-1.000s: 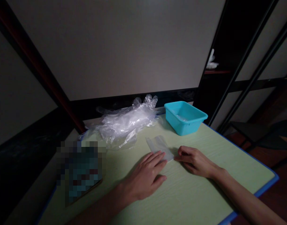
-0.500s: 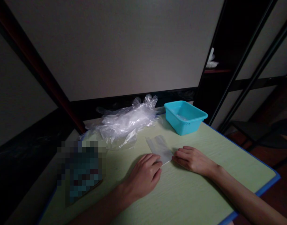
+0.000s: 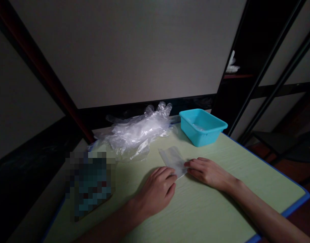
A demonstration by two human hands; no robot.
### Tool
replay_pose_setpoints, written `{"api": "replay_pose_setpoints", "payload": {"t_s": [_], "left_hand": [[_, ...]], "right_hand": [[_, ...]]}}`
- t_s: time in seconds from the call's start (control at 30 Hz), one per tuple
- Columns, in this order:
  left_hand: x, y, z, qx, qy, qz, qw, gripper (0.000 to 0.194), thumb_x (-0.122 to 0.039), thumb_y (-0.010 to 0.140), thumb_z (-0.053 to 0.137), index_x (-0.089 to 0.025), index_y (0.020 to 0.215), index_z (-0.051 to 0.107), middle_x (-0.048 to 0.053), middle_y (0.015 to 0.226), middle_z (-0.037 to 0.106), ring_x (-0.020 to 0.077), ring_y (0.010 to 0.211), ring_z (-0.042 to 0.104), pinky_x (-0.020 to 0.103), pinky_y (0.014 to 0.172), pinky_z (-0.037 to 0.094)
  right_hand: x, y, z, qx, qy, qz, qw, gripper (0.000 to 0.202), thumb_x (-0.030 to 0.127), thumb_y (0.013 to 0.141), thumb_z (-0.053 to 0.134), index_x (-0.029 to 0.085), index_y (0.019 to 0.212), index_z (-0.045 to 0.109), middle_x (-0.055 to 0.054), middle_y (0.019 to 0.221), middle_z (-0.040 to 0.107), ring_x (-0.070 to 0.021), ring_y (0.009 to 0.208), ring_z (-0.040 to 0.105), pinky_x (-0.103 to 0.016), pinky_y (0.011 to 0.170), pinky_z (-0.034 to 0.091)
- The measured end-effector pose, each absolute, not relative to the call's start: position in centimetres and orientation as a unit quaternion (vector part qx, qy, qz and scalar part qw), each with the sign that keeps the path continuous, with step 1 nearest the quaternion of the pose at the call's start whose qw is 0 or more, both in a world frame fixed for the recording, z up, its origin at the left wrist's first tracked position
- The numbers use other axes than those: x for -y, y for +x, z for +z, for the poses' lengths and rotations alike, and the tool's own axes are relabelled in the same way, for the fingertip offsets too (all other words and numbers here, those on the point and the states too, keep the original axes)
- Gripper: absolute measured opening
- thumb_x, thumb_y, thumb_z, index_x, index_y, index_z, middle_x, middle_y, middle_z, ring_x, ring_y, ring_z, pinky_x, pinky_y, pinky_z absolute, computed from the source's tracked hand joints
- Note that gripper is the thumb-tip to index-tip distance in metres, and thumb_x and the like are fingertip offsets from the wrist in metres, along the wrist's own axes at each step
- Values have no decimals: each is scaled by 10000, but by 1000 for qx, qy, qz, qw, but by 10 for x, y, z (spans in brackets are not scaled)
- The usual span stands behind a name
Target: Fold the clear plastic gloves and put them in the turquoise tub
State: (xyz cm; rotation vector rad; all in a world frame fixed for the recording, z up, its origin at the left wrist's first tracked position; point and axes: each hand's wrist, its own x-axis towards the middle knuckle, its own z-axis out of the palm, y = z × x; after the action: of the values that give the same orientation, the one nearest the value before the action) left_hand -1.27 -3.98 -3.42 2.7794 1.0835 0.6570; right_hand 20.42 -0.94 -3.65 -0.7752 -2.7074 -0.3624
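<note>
A flat, folded piece of thin translucent plastic (image 3: 171, 156) lies on the table between my hands; whether it is a glove cannot be made out. My left hand (image 3: 158, 189) has its fingers curled over the near left edge of this plastic. At its right corner, my right hand (image 3: 204, 171) closes its fingertips on the sheet, with the forearm near the table's surface. Behind them is a loose heap of clear disposable plastic gloves (image 3: 138, 131), some finger shapes standing up at its back.
A turquoise plastic basin (image 3: 204, 135) with something clear inside stands at the table's back right. A blurred-out object (image 3: 93, 185) lies at the left. The pale green table (image 3: 221, 209) has a blue edge and meets a cabinet panel (image 3: 145, 54). A dark stool (image 3: 284, 145) is at right.
My right fingertips have moved slightly left onto the plastic's corner. My left hand keeps its place on the sheet. The whole view has shifted a little.
</note>
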Motion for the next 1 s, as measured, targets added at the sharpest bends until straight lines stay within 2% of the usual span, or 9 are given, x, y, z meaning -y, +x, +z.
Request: {"api": "replay_pose_setpoints", "payload": {"t_s": [0.1,0.2,0.47,0.6,0.7,0.87,1.0], "left_hand": [[40,-13,-35,-362,906,214,46,191,-129,767,483,-182,921,582,44,1012,570,182,967,503,343,870,409],[40,-13,-37,-369,903,217,43,218,-133,757,493,-172,958,568,56,1055,558,188,1015,487,342,911,387],[40,-14,-38,-374,899,222,46,256,-157,745,508,-178,997,550,57,1060,568,198,997,501,361,893,405],[39,-13,-36,-375,899,222,49,273,-159,726,541,-175,999,547,46,1030,583,193,961,518,353,869,418],[38,-11,-35,-379,898,221,37,210,-146,752,526,-180,956,567,36,967,607,181,899,548,346,827,439],[34,-9,-34,-374,901,220,19,171,-82,773,495,-179,867,599,20,867,632,162,809,578,319,747,465],[33,-9,-33,-372,902,219,23,175,-75,765,508,-174,872,606,21,877,632,161,808,577,310,743,466]], "right_hand": [[9,207,-37,949,-263,-86,149,191,147,880,369,126,876,558,-83,1075,568,-170,941,533,-320,790,459],[9,208,-37,953,-260,-67,139,191,137,876,365,114,873,555,-105,1134,548,-185,1017,517,-330,840,456],[15,205,-34,946,-281,11,162,208,104,834,382,127,1000,505,-118,1023,602,-174,925,570,-324,782,483],[17,205,-33,931,-313,41,184,182,134,841,393,149,982,507,-98,903,626,-161,819,593,-298,706,483],[17,205,-33,923,-324,59,198,164,163,861,380,160,959,512,-81,864,625,-147,769,593,-278,679,474],[15,205,-35,928,-306,54,203,179,257,861,426,166,992,507,-84,887,613,-155,813,582,-284,712,463],[14,206,-39,934,-285,51,209,173,228,877,394,164,979,519,-86,901,612,-157,866,569,-288,745,453]]}}
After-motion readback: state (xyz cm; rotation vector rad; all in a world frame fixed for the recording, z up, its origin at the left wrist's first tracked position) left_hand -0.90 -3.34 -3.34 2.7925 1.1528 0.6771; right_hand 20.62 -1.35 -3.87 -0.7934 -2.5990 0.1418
